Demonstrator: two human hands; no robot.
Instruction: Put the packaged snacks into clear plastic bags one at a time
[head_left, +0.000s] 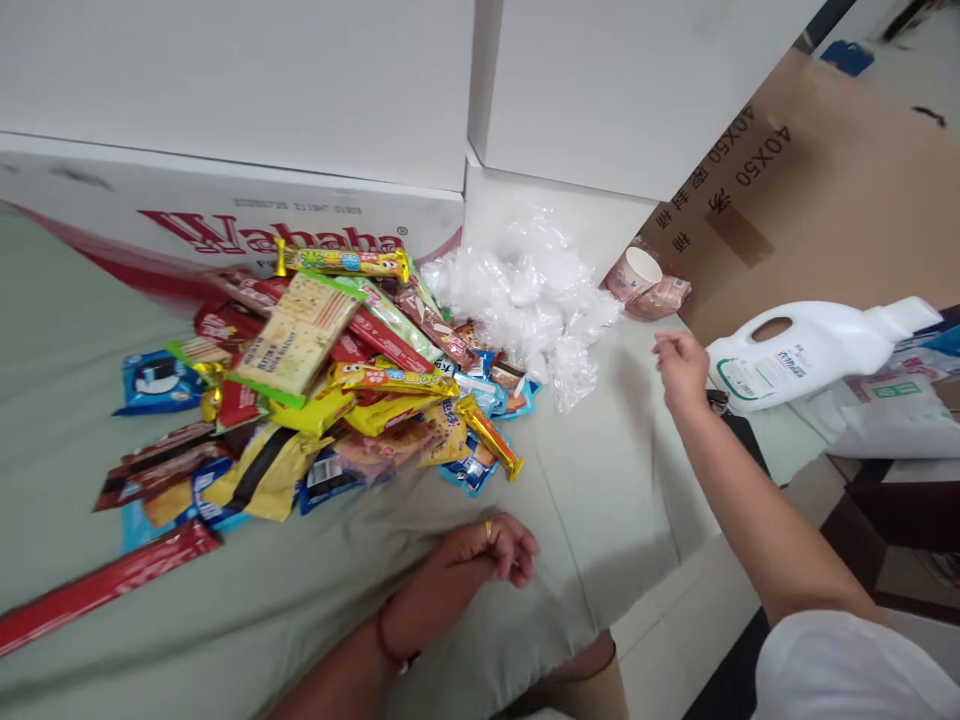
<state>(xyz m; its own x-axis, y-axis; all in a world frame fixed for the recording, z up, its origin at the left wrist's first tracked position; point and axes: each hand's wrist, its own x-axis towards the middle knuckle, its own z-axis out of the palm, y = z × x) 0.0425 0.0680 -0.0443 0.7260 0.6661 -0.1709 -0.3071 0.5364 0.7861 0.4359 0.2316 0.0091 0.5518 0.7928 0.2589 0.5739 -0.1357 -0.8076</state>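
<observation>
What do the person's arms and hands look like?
The left hand wears a gold-coloured ring, and its wrist a thin red bracelet. The right arm has a short white sleeve; I see no jewellery on the right hand.

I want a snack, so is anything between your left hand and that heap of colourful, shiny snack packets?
Nothing visible stands between the left hand and the heap of colourful, shiny snack packets; only wrinkled, pale green cloth lies there.
</observation>
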